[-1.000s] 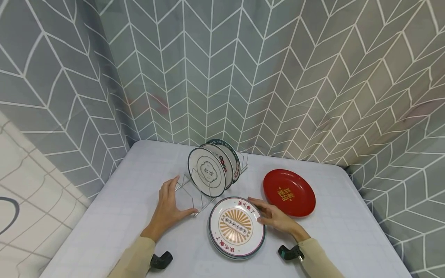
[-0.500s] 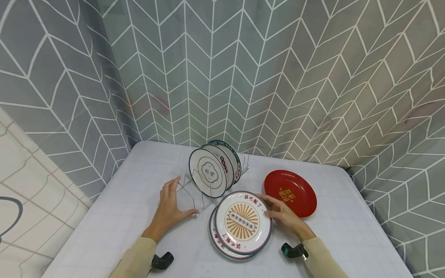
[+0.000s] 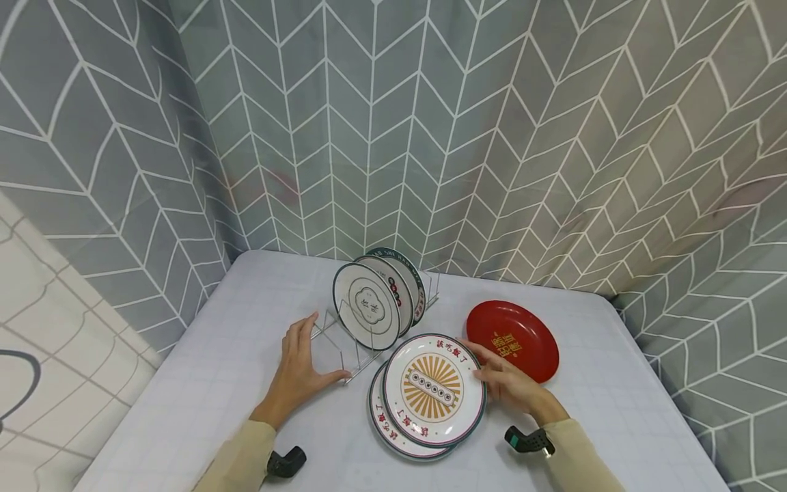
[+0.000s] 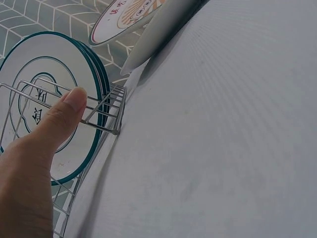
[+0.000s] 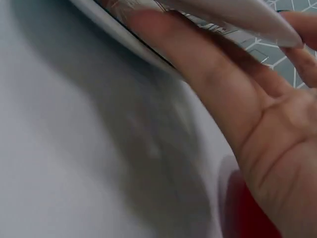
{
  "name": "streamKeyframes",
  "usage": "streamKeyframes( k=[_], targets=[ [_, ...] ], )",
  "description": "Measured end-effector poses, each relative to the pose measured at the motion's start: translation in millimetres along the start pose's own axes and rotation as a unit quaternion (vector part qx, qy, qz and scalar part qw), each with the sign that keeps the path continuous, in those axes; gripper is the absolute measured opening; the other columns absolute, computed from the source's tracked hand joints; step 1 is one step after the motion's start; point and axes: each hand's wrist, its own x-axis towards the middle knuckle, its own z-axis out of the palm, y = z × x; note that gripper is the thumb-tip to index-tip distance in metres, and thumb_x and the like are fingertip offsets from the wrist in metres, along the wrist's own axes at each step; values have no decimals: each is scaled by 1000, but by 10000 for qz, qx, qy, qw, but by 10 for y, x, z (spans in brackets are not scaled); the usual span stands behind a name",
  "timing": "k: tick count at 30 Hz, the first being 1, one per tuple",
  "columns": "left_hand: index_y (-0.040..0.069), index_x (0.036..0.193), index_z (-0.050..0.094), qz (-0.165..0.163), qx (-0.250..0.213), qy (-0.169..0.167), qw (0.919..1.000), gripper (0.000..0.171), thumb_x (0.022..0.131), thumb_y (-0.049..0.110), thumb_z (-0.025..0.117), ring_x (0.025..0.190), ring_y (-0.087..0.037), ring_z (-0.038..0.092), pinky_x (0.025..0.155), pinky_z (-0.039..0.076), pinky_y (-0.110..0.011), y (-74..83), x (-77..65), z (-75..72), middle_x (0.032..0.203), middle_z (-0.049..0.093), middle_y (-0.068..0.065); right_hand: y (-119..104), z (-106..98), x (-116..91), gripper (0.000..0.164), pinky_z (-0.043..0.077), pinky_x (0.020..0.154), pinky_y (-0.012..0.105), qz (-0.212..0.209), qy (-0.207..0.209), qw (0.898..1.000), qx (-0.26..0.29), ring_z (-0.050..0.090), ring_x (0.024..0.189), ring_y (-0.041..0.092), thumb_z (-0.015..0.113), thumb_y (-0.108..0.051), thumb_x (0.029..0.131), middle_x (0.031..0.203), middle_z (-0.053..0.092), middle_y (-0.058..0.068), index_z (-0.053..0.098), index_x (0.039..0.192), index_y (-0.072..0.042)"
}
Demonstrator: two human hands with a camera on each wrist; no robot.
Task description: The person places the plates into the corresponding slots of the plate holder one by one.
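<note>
In the head view my left hand (image 3: 300,369) holds the near end of a wire dish rack (image 3: 363,365), its thumb and fingers spread across that end. Its thumb lies on the wires in the left wrist view. Three round rimmed plates stand on edge in the rack, a white plate (image 3: 358,328) foremost. My right hand (image 3: 510,383) grips the right rim of a white plate (image 3: 458,427) with an orange sunburst print. That plate is raised and tilted over a similar plate (image 3: 393,437) lying on the table. Some right fingers show between the two plates (image 5: 237,20) in the right wrist view.
A red oval plate (image 3: 529,342) with yellow characters lies on the table right of the rack, just beyond my right hand. White cloth covers the table (image 3: 615,410). A grey patterned curtain (image 3: 430,137) hangs behind and at both sides.
The top sunburst plate has risen off the stack and moved right and slightly away with my right hand, uncovering part of the plate beneath. My left hand stays on the rack.
</note>
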Motion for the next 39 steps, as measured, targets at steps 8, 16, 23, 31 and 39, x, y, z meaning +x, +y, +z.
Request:
streamKeyframes(
  k=[8, 16, 23, 31, 39],
  targets=[
    [-1, 149, 30, -29, 46, -43, 10000, 131, 52, 66, 86, 118, -36, 40, 95, 37, -48, 3, 4, -13, 134, 40, -22, 9, 14, -61, 63, 58, 77, 41, -113, -680, 9963, 512, 67, 108, 29, 31, -3, 104, 140, 46, 8, 16, 156, -34],
    [0, 150, 30, -84, 70, -52, 9999, 132, 49, 59, 90, 115, -37, 42, 93, 38, -47, 20, 2, -23, 135, 40, -23, -56, 18, -79, 70, 57, 83, 41, -610, -684, 9955, 242, 63, 113, 25, 39, 2, 101, 147, 39, 1, 13, 158, -29],
    [-1, 149, 31, -58, 42, -33, 10000, 131, 49, 60, 90, 115, -36, 42, 93, 37, -45, 8, -11, -6, 134, 40, -23, -233, -39, -112, 76, 58, 80, 35, -919, -355, 9942, -424, 64, 104, 19, 44, 6, 97, 148, 36, -2, 12, 158, -25],
    [2, 151, 28, -81, 181, -98, 9998, 133, 47, 56, 93, 115, -34, 41, 91, 38, -45, -4, -5, -9, 135, 39, -21, -565, -112, -143, 78, 58, 78, 35, -1505, -250, 9875, -408, 68, 102, 20, 44, 12, 96, 139, 48, 6, 14, 158, -24],
    [1, 151, 29, 1, 182, -70, 9998, 132, 50, 62, 89, 115, -35, 41, 92, 38, -45, -2, -8, -3, 134, 39, -22, -766, -179, -147, 77, 59, 75, 31, -2022, -155, 9775, -573, 68, 99, 17, 40, 15, 96, 136, 52, 7, 11, 159, -20]
  ],
)
